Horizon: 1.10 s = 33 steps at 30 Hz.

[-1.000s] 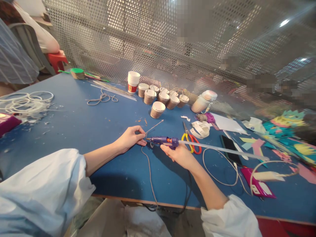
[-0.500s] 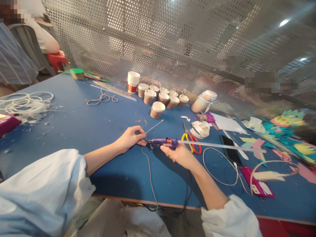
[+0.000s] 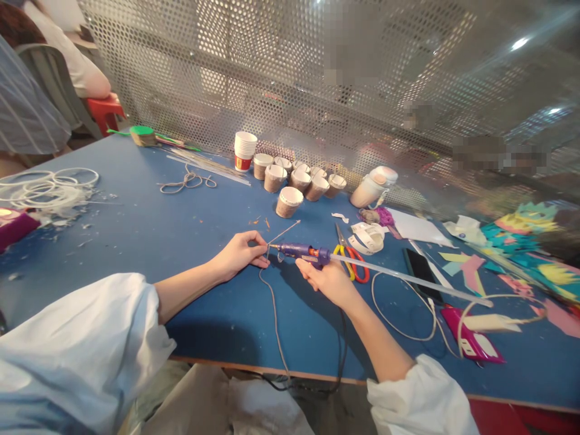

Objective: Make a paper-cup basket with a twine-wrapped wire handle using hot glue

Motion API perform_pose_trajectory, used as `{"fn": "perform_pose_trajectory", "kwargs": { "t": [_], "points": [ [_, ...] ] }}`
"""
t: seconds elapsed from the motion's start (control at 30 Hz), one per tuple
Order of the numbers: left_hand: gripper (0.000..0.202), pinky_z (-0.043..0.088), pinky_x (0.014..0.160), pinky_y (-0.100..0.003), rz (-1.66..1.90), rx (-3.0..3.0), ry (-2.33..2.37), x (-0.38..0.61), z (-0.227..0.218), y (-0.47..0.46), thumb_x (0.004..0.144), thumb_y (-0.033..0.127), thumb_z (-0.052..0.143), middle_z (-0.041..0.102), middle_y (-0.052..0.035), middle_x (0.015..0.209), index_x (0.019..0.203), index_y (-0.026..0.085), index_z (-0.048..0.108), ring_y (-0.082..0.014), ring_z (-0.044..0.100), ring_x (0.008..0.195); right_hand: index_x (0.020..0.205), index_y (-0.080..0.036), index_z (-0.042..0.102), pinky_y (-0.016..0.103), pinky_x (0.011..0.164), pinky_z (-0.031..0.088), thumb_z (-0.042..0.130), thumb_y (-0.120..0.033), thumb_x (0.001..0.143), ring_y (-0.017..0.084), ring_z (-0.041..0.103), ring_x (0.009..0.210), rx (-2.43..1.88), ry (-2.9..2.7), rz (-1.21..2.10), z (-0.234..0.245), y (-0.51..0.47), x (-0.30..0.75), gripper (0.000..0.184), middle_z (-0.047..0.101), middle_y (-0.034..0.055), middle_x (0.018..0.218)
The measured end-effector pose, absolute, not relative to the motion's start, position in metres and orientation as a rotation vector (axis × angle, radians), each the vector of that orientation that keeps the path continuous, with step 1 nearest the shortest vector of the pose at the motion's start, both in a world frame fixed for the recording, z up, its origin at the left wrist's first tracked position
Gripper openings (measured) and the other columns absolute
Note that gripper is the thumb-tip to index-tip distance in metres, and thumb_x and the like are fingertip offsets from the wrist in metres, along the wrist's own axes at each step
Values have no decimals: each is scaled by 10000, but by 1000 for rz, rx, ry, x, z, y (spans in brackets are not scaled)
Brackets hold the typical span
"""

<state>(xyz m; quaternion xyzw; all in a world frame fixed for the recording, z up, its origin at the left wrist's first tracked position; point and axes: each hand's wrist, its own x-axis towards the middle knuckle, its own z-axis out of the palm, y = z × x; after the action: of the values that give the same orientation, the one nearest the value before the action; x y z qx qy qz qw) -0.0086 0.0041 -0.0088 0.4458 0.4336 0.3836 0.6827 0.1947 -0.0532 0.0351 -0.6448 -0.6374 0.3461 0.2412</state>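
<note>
Between its fingertips my left hand [image 3: 242,255] pinches a thin grey-brown cord [image 3: 274,296]. One end of the cord sticks out up and to the right; the rest trails down over the table's front edge. My right hand [image 3: 330,281] is closed round a purple hot glue gun [image 3: 302,254], its nozzle pointing left at the cord by my left fingertips. Whether the nozzle touches the cord I cannot tell. A long clear glue stick [image 3: 408,278] juts from the gun's back end. Beyond my hands stands a small cord-wrapped cup [image 3: 289,203].
Several wrapped cups [image 3: 299,179] and a paper cup stack [image 3: 245,151] stand at the back. Scissors [image 3: 351,257], a tape measure [image 3: 368,238], a phone [image 3: 422,272] and a white cable [image 3: 399,335] lie rightward. At left sits a coil of white tubing [image 3: 67,176]. A person sits far left.
The glue gun has tilted: its nozzle is higher, and the glue stick's far end has swung down. My left hand keeps its pinch in nearly the same place.
</note>
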Motion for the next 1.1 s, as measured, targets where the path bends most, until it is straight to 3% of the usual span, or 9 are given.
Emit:
{"fn": "perform_pose_trajectory", "kwargs": {
  "t": [0.27, 0.37, 0.5, 0.57, 0.67, 0.93, 1.1],
  "points": [
    [140, 585, 587, -247, 869, 984, 970, -8, -7, 4, 798, 57, 617, 645, -31, 536, 713, 128, 531, -165, 700, 573, 590, -187, 506, 227, 401, 342, 561, -493, 792, 75, 416, 376, -1659, -1743, 1108, 37, -53, 203, 371, 501, -29, 515],
    [146, 587, 590, -248, 875, 968, 973, -9, -6, 4, 795, 58, 622, 639, -26, 533, 709, 130, 528, -167, 701, 574, 572, -178, 520, 227, 405, 332, 551, -496, 810, 74, 407, 360, -1574, -1680, 1146, 39, -51, 212, 398, 476, -36, 458],
    [151, 590, 592, -250, 879, 947, 974, -9, -7, 5, 789, 64, 635, 636, -26, 548, 705, 129, 527, -174, 705, 584, 672, -165, 609, 255, 471, 411, 492, -534, 835, 112, 491, 414, -1638, -1596, 905, 27, -38, 226, 420, 590, 14, 531],
    [151, 593, 599, -252, 885, 940, 969, -9, -8, 5, 789, 67, 637, 631, -20, 560, 707, 128, 526, -172, 706, 587, 762, -174, 652, 281, 543, 463, 475, -540, 827, 169, 593, 549, -1783, -1599, 607, 14, -28, 232, 412, 664, 52, 653],
    [154, 599, 614, -260, 902, 930, 956, -10, -10, 6, 784, 75, 649, 623, -6, 582, 714, 130, 524, -169, 707, 593, 845, -191, 682, 324, 661, 478, 535, -508, 786, 243, 645, 729, -1880, -1615, 432, -2, -16, 238, 354, 691, 72, 729],
    [178, 602, 612, -258, 931, 899, 919, -11, -7, 5, 767, 92, 689, 617, -7, 580, 713, 127, 523, -177, 711, 599, 898, -182, 686, 332, 690, 463, 517, -520, 811, 230, 618, 704, -1897, -1705, 463, 8, -22, 243, 388, 663, 39, 701],
    [220, 599, 596, -250, 947, 878, 915, -12, -3, 4, 743, 125, 733, 607, -2, 568, 696, 126, 518, -173, 707, 587, 911, -191, 664, 316, 678, 482, 574, -461, 774, 202, 625, 703, -1858, -1688, 566, 17, -38, 248, 315, 686, 35, 774]
  ]
}}
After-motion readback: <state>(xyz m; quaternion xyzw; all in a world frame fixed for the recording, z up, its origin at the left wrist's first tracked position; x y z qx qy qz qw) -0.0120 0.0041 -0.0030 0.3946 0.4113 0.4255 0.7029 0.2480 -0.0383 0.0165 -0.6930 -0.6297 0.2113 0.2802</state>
